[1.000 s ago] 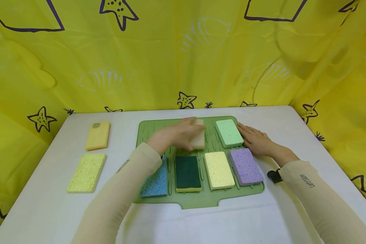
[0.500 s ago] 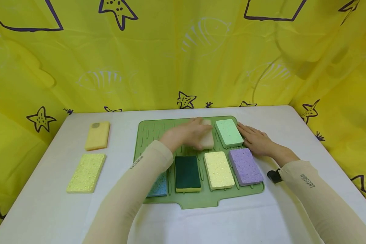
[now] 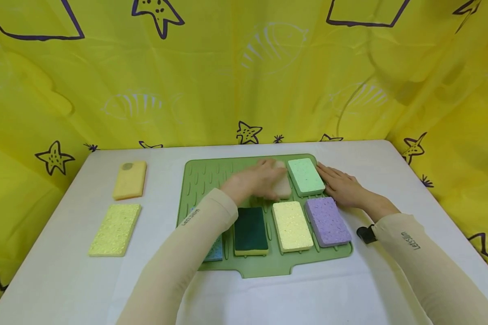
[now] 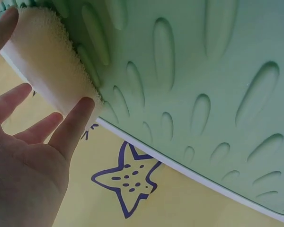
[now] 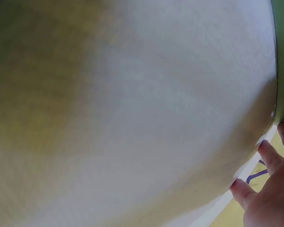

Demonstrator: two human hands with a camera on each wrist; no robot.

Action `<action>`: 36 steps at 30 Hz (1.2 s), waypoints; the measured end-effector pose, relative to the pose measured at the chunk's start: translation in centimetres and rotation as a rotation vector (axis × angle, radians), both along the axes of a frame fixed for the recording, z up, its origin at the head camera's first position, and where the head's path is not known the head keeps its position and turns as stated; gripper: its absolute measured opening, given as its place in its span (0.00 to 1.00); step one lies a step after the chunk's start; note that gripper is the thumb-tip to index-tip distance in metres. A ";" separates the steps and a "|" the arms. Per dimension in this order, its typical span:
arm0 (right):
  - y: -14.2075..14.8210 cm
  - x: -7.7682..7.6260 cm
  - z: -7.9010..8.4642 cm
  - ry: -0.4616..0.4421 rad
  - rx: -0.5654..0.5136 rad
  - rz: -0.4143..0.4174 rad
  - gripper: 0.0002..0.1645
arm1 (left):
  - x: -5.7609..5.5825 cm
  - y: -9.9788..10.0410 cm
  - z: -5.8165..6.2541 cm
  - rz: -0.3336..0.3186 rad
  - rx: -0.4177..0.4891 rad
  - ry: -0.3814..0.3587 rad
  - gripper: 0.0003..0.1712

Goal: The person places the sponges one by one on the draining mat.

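Note:
My left hand (image 3: 256,179) holds a beige sponge (image 3: 283,183) on the green ribbed mat (image 3: 205,178), its fingers and thumb spanning the two ends. In the left wrist view the same sponge (image 4: 49,56) shows its porous side, with fingertips at its edges. Straight fingers of my right hand (image 3: 342,187) lie along the mat's right edge, right beside a mint green sponge (image 3: 306,177). Just below that hand sits a purple sponge (image 3: 328,221). Mostly white cloth and the fingertips fill the right wrist view.
Along the mat's front row lie a pale yellow sponge (image 3: 292,226), a dark green scouring sponge (image 3: 250,231) and a blue sponge (image 3: 215,251), partly behind my left sleeve. Left of the mat, an orange-yellow sponge (image 3: 130,180) and a yellow-green sponge (image 3: 115,230) rest on the white table.
My left hand has slid the beige sponge rightward across the mat, close to the mint green one. The right hand has stayed in place.

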State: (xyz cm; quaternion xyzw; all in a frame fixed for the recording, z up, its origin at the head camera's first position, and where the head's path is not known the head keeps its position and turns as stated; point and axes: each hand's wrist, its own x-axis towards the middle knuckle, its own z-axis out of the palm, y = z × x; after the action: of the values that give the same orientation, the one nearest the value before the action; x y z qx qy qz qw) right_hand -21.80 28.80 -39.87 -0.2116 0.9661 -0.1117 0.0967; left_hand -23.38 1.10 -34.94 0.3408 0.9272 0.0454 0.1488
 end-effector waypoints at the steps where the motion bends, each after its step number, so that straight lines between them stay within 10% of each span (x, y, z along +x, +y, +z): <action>1: 0.0 0.0 0.0 0.002 -0.001 0.001 0.35 | 0.0 0.1 -0.1 -0.002 -0.001 0.008 0.43; 36: -0.1 0.0 0.1 0.003 0.017 0.009 0.34 | 0.7 -6.2 2.2 0.095 0.113 -0.012 0.50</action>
State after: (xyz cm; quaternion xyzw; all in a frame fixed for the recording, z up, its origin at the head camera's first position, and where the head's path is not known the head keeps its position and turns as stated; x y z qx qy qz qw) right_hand -21.81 28.70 -39.75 -0.2150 0.9663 -0.1029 0.0975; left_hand -22.71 -5.12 -32.74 0.3041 0.9373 0.1065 0.1326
